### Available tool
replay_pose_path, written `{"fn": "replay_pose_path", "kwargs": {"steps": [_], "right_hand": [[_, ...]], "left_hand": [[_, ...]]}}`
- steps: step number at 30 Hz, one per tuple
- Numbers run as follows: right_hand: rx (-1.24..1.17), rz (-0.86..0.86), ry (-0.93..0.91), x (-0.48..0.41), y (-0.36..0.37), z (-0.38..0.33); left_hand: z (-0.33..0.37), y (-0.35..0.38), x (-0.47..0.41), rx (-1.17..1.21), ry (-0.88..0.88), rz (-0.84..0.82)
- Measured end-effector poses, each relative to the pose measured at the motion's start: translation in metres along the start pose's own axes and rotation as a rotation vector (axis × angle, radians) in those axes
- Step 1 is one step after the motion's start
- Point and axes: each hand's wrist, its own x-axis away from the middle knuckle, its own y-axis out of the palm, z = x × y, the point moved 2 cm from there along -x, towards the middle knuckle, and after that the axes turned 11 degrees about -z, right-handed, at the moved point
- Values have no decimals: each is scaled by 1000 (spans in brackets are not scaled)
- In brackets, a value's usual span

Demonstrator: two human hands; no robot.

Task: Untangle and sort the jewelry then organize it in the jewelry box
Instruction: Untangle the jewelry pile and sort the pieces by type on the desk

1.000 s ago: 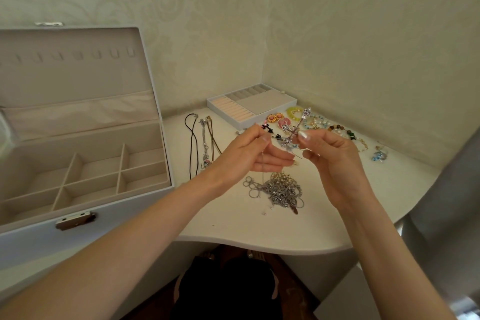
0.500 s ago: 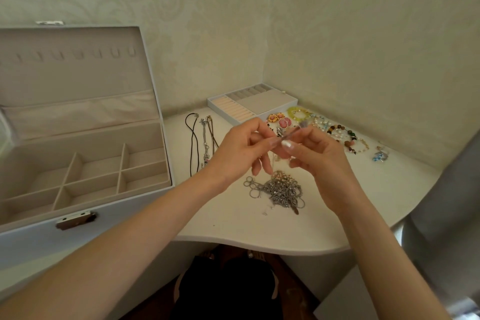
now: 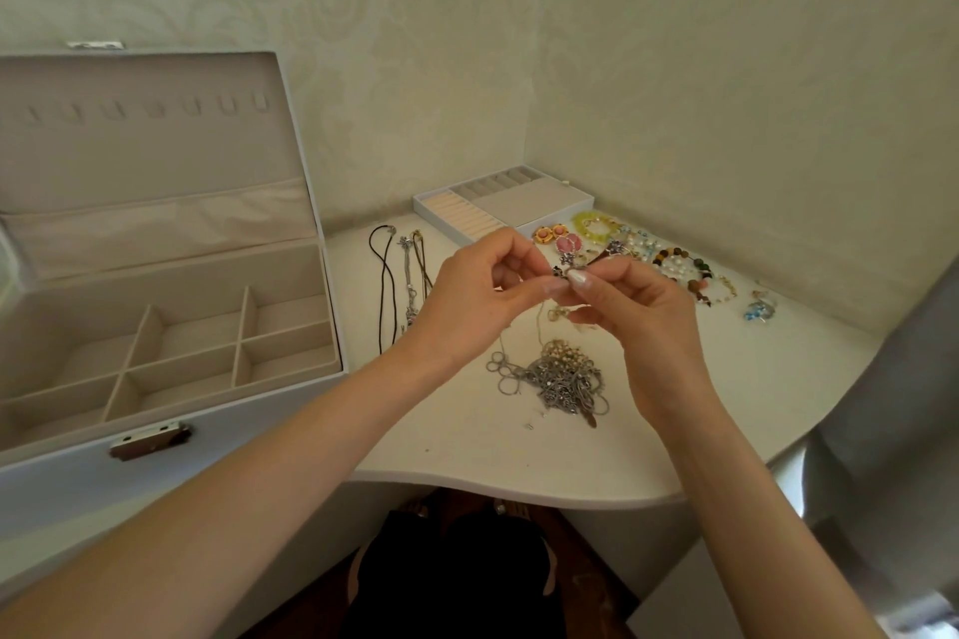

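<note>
White corner table (image 3: 467, 457): my left hand (image 3: 467, 296), right hand (image 3: 638, 311) both pinch silver charm chain (image 3: 614, 248) above tangle (image 3: 563, 376), raised so thread hangs free for unpicking. Jewelry box (image 3: 155, 483) open at left; necklaces (image 3: 399, 280) laid straight beside it.

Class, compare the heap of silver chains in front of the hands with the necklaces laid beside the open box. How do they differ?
The heap of chains is knotted into one clump; the laid-out necklaces lie straight, side by side. The heap is mostly silvery; the necklaces include a black cord and a golden strand. Both rest on the white table.
</note>
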Motion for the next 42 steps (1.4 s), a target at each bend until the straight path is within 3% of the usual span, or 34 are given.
{"fn": "replay_pose_path", "kwargs": {"steps": [6,14,21,28,33,39,42], "right_hand": [[31,28,1,0,0,2],[33,-11,-12,4,-5,-4],[88,19,-35,5,-5,-5],[126,129,-33,2,-11,-1],[23,97,-54,4,-14,-2],[95,5,-30,4,-9,-2],[171,50,-9,4,-8,0]], "left_hand": [[3,1,2,-96,39,27],[6,-8,-4,72,-5,120],[7,-12,-3,217,-29,42],[8,-14,0,91,30,-44],[-1,-14,0,-15,-113,-113],[-1,-16,-3,68,-147,69],[6,-15,-3,145,-84,40]]}}
